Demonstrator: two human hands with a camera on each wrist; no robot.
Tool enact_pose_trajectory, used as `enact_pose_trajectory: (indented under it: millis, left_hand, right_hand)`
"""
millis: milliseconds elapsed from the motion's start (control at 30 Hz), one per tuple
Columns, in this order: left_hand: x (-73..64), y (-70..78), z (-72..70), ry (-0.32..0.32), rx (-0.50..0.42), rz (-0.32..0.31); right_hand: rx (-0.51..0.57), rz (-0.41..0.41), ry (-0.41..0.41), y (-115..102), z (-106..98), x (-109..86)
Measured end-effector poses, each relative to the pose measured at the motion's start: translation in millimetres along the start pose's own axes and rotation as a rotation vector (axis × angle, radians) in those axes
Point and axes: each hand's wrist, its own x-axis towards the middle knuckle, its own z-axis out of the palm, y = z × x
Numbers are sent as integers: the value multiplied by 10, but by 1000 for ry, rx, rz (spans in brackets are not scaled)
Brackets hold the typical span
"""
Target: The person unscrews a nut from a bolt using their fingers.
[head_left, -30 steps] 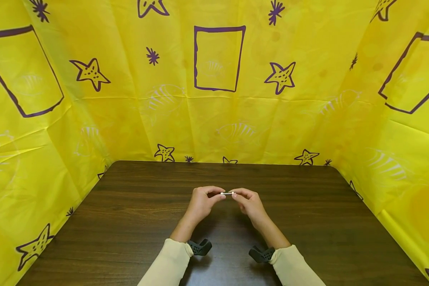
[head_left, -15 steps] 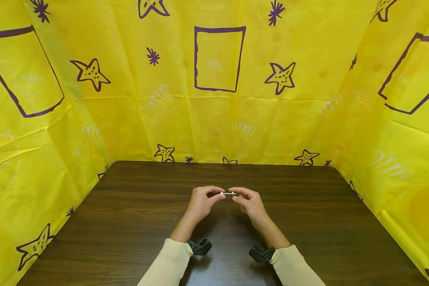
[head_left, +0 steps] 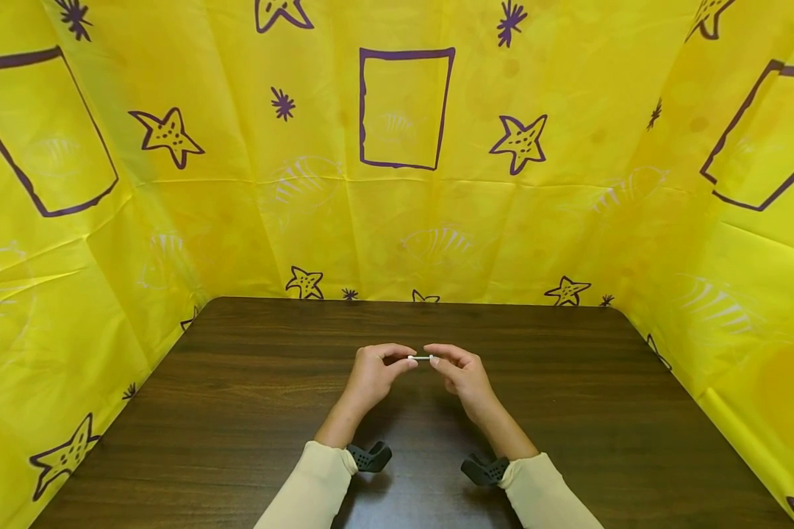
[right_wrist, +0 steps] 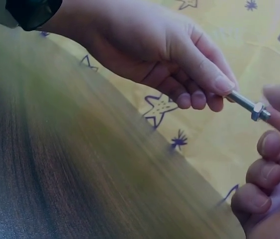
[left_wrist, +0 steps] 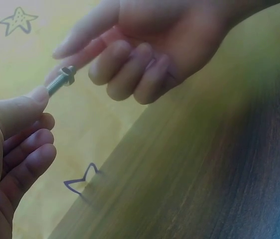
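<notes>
Bolt (right_wrist: 241, 101) with nut (right_wrist: 257, 111), pinched in left hand (head_left: 374, 373) above table (head_left: 238, 411); right hand (head_left: 463, 373) above table too, apparently gripping nothing. Probably turning nut, direction unclear; next, likely needs pinching and twisting.

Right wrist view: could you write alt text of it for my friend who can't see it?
A left hand pinches a silvery bolt with a hex nut near its tip, while a right hand is close by, whether touching is unclear. A dark wood-grain table fills the lower left, before a yellow backdrop printed with purple starfish.
</notes>
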Motion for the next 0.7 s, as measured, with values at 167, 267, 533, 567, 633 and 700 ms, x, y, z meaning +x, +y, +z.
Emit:
enact_pose_trajectory:
  millis: [167, 267, 533, 567, 633, 700]
  left_hand:
    - [0, -5, 9, -1, 5, 14]
    - [-2, -5, 20, -10, -1, 17]
    - [-9, 15, 26, -24, -13, -2]
    - [-8, 14, 27, -24, -15, -1]
    - [-8, 11, 26, -26, -18, 0]
    - [-9, 6, 26, -25, -21, -1]
  right_hand:
    - [-79, 69, 48, 10, 25, 2]
    - [-124, 128, 59, 17, 22, 5]
    - [-108, 187, 57, 11, 11, -3]
    - [-107, 187, 57, 15, 10, -2]
    - [-106, 182, 53, 20, 11, 0]
    - [-110, 174, 46, 24, 12, 0]
